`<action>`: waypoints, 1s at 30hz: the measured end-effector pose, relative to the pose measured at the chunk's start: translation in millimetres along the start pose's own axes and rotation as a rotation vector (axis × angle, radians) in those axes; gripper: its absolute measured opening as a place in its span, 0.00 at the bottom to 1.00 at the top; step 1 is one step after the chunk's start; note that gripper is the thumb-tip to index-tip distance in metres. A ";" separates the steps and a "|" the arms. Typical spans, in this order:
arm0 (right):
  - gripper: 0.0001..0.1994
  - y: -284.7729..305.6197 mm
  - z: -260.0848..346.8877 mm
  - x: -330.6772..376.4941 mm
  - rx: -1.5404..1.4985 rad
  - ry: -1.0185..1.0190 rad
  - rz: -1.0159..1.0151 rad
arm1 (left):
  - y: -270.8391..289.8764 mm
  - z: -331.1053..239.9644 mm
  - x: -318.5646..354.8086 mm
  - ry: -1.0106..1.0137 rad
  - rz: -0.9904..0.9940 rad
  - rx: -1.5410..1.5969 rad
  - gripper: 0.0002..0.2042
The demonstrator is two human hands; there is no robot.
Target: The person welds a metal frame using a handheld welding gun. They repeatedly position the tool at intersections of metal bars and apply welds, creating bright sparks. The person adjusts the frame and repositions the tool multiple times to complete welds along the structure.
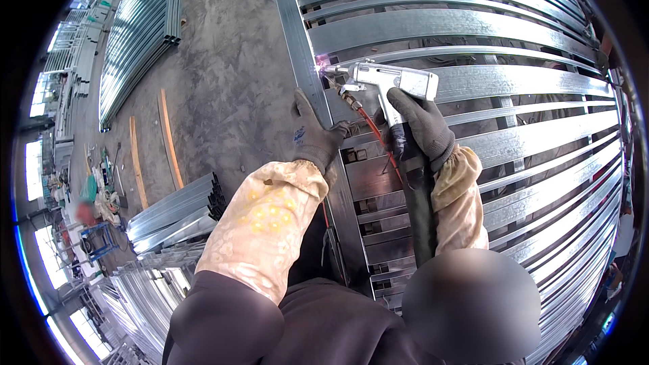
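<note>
My right hand (pixel 426 128), in a dark grey glove, is wrapped round the grip of a silver welding gun (pixel 399 81). The gun's nozzle points left, and a bright violet-white spark glows at its tip against a long galvanized steel rail (pixel 294 27). From the gun a thick black cable (pixel 420 209) runs back along my right forearm. A thin red hose (pixel 372 125) joins near the nozzle through a brass fitting. My left hand (pixel 316 132), also gloved, clasps the same rail just nearer than the spark, thumb on its left side and fingers over its right.
Many parallel steel slats (pixel 473 27) extend rightward from the rail. On the floor at far left lies a bundle of steel tubes (pixel 138 37), with two wooden strips (pixel 169 138) nearer. More stacked metal profiles (pixel 172 213) sit left of my left sleeve.
</note>
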State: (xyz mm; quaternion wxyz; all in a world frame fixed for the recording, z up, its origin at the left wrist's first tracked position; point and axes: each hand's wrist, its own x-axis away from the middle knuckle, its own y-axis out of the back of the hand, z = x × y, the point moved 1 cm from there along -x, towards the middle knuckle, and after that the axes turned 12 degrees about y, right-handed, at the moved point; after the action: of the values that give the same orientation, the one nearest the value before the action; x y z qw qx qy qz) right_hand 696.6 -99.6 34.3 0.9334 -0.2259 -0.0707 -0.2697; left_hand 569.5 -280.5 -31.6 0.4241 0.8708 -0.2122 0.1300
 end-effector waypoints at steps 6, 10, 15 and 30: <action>0.18 0.3 1.1 -0.7 0.008 -0.024 0.022 | -3.4 6.7 -3.6 -0.018 -0.007 0.020 0.61; 0.21 3.2 -1.5 -2.5 0.039 -0.026 0.033 | -8.5 13.1 -7.9 -0.063 -0.040 0.033 0.62; 0.20 2.6 -1.8 -1.2 0.045 0.001 0.004 | -7.7 13.2 -8.5 -0.066 -0.060 -0.010 0.63; 0.22 3.2 -1.3 2.9 0.103 0.092 0.023 | -9.2 15.5 -9.7 -0.055 -0.024 0.086 0.62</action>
State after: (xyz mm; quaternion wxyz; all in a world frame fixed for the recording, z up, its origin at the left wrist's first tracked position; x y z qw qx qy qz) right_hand 700.7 -99.1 32.6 0.9491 -0.1658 -0.0391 -0.2650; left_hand 566.2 -285.2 -51.2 0.3819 0.8939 -0.2074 0.1099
